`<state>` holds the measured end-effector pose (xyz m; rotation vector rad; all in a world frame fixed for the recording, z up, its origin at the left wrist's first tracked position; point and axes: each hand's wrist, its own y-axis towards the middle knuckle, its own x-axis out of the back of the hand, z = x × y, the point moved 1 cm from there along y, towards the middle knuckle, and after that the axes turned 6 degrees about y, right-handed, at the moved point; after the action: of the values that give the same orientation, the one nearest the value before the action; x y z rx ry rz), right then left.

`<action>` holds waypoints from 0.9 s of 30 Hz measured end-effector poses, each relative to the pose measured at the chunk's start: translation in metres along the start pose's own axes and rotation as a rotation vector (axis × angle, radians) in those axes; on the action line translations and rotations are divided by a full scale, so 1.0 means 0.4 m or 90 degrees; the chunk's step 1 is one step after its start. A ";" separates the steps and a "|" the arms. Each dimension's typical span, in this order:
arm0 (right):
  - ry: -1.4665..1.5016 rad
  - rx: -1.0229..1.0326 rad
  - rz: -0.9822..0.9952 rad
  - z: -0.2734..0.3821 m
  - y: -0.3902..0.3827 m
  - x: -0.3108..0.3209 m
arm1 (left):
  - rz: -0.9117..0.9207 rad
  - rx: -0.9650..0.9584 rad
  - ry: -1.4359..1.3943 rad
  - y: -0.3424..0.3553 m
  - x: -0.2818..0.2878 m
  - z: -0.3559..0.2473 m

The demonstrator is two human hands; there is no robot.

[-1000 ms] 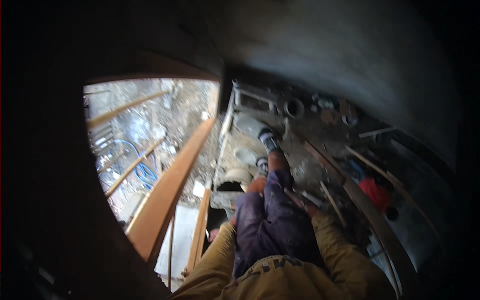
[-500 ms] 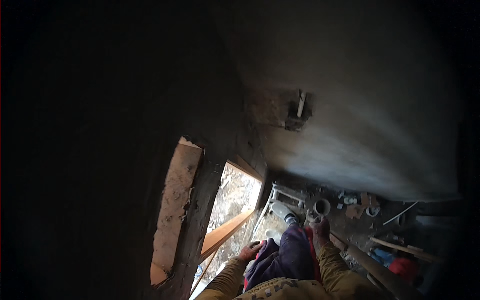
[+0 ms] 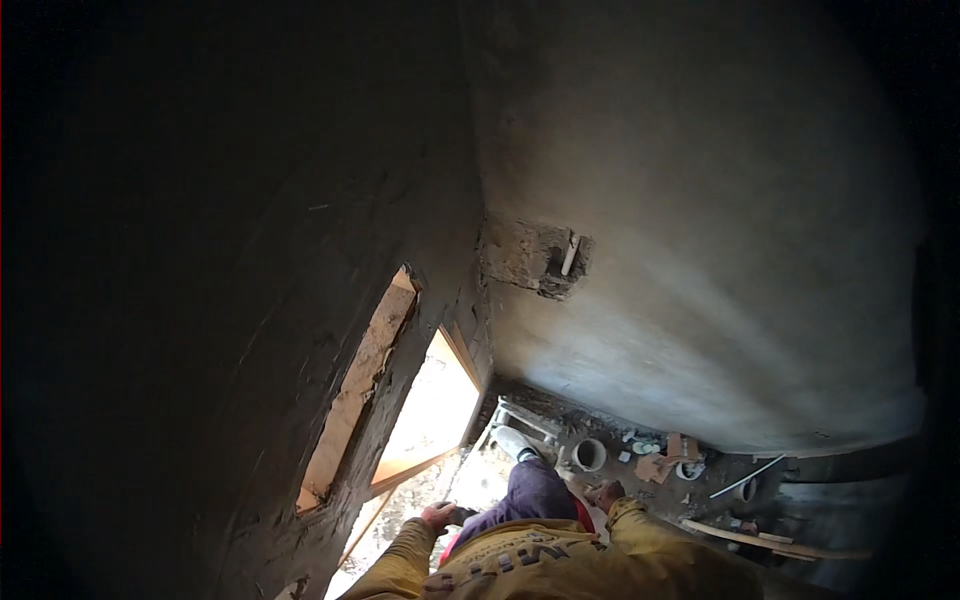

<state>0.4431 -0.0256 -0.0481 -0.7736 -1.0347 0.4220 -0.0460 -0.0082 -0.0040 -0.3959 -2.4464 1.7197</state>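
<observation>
Closest to the camera is the person's yellow jacket (image 3: 540,570), with two yellow sleeves coming up from the bottom edge. There are two bare hands. The left hand (image 3: 438,516) sits by the person's left side, next to the bright window opening. Its fingers look curled, but it is too small and dark to tell if they grip anything. The right hand (image 3: 604,493) is on the other side, just past the yellow cuff, near the knee. Its fingers look loosely bent down, and I cannot tell if they hold or touch anything.

Between the two hands is one leg in purple trousers (image 3: 530,490), stretching away from the body. At its end is one shoe (image 3: 514,442) with a pale toe, resting on the dirty floor (image 3: 640,480).

A little farther on the floor is one round pipe end (image 3: 589,455), open like a ring, close to the right hand. Beside it lie a few small bits of rubble and one brown scrap piece (image 3: 660,465). One thin grey rod (image 3: 748,476) lies slanted farther right. One long wooden plank (image 3: 760,540) lies at the right, near the wall.

On the left is one window opening (image 3: 430,420) with a wooden frame, bright with daylight.

Farthest up, on the grey plaster wall (image 3: 720,260), is one rough broken hole (image 3: 530,258) with one short white pipe (image 3: 569,255) sticking out of it.
</observation>
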 end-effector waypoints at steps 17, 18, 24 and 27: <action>0.210 0.171 -0.022 0.211 0.082 0.254 | -0.041 -0.065 -0.236 -0.046 -0.099 0.097; 0.259 0.141 0.002 0.209 0.078 0.241 | -0.049 -0.072 -0.239 -0.047 -0.099 0.105; 0.163 0.231 -0.031 0.154 0.056 0.133 | -0.119 0.003 -0.169 -0.082 -0.074 0.144; 0.123 0.282 -0.036 0.112 0.023 0.088 | -0.109 0.004 -0.172 -0.089 -0.065 0.173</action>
<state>0.4202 0.0197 -0.0210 -0.3790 -0.7427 0.4959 -0.0436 -0.0894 0.0066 0.0506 -2.5638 1.8085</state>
